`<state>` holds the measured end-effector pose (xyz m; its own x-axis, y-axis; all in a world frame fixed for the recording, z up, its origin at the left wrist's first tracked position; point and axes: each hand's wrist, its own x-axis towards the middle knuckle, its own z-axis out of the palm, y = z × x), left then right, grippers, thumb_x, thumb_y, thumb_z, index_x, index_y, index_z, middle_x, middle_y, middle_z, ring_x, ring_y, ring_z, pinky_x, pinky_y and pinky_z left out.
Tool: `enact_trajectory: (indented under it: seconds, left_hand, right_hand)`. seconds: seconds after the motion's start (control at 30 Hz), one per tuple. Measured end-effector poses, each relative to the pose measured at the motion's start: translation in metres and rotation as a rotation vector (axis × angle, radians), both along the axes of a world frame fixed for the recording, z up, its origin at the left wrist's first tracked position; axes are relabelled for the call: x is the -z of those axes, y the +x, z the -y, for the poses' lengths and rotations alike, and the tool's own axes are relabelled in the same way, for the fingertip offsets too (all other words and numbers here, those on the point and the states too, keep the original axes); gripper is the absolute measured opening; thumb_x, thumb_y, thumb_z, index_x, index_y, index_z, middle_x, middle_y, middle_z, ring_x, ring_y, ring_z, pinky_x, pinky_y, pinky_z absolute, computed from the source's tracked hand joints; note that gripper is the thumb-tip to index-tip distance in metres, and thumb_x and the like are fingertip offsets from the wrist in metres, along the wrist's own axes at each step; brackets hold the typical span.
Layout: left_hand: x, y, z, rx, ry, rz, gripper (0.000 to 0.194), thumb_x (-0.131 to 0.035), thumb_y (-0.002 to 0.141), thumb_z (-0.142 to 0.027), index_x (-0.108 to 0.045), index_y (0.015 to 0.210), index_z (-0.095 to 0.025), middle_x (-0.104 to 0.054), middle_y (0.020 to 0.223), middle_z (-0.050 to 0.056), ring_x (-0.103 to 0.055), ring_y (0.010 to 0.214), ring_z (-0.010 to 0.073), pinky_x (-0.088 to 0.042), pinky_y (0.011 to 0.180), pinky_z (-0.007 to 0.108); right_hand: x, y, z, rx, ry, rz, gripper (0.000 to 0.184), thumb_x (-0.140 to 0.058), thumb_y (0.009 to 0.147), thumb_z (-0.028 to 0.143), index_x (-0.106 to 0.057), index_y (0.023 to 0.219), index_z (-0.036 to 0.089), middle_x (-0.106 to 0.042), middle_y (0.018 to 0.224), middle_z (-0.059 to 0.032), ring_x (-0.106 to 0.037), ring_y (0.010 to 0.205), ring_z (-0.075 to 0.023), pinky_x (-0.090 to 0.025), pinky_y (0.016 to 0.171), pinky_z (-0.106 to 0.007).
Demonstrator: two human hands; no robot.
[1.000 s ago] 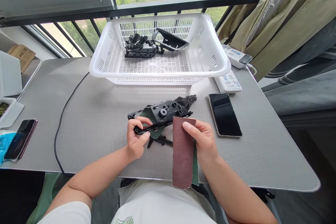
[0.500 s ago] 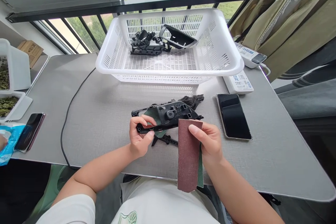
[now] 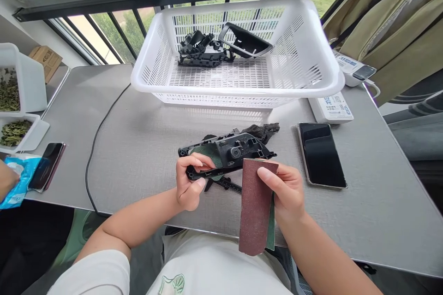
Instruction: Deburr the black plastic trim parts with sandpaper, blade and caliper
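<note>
My left hand [image 3: 191, 183] is closed on the left end of a black plastic part [image 3: 247, 146], its fingers reaching through the opening there. A piece of green sheet [image 3: 208, 152] shows inside that opening, close to my fingertips. My right hand [image 3: 286, 189] pinches a strip of reddish-brown sandpaper [image 3: 255, 212] between thumb and fingers. Green backing shows at the strip's right edge, and the strip hangs in front of the part's right end. Under the part lies a black tool resembling a caliper [image 3: 226, 183], partly hidden. A crumpled black cloth-like piece [image 3: 266, 132] sits behind it.
A white plastic basket [image 3: 238, 91] with several black plastic parts [image 3: 202, 50] stands at the back. One phone [image 3: 321, 154] lies at right, another [image 3: 47, 166] at left, beside another person's hand [image 3: 7, 179] on a blue packet [image 3: 21, 177]. A cable [image 3: 90, 156] crosses the table.
The view has shifted, so most things sit slightly farther right in the picture. Both hands keep their holds on the black part and the sandpaper.
</note>
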<state>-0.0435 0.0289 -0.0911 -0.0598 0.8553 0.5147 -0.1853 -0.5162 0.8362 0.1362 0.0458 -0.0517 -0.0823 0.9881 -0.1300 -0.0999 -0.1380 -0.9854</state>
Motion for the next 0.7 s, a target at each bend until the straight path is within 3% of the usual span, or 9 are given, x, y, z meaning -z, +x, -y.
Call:
enact_trajectory:
  seconds: [0.3,0.47,0.7]
  left_hand:
    - [-0.0024,0.0003,0.0038,0.012,0.053,-0.015,0.026,-0.044,0.086,-0.021,-0.045,0.112,-0.026,-0.058,0.093,0.005,-0.056,0.081,0.0181,-0.051,0.068,0.036]
    - [-0.0054,0.0012,0.0071,0.006,-0.004,0.001,0.026,-0.044,0.086,-0.031,-0.047,0.112,-0.026,-0.062,0.094,0.006,-0.059,0.084,0.0213,-0.051,0.073,0.043]
    - [-0.0087,0.0009,0.0091,0.015,-0.070,0.026,0.026,-0.044,0.087,-0.035,-0.048,0.112,-0.027,-0.065,0.093,0.005,-0.062,0.084,0.0226,-0.049,0.073,0.042]
  right_hand:
    - [-0.0003,0.0011,0.0015,-0.007,-0.015,0.005,0.045,-0.071,0.069,0.059,-0.060,0.050,0.020,-0.048,0.048,-0.0002,-0.038,0.040,-0.0112,-0.029,0.036,-0.026]
    - [0.0010,0.0021,0.0022,-0.018,-0.055,0.002,0.043,-0.070,0.070,0.059,-0.063,0.054,0.020,-0.049,0.051,-0.0010,-0.039,0.041,-0.0118,-0.029,0.037,-0.027]
    - [0.0027,0.0040,0.0033,-0.038,-0.058,-0.015,0.040,-0.070,0.073,0.056,-0.061,0.053,0.022,-0.050,0.052,-0.0015,-0.040,0.043,-0.0136,-0.029,0.039,-0.029]
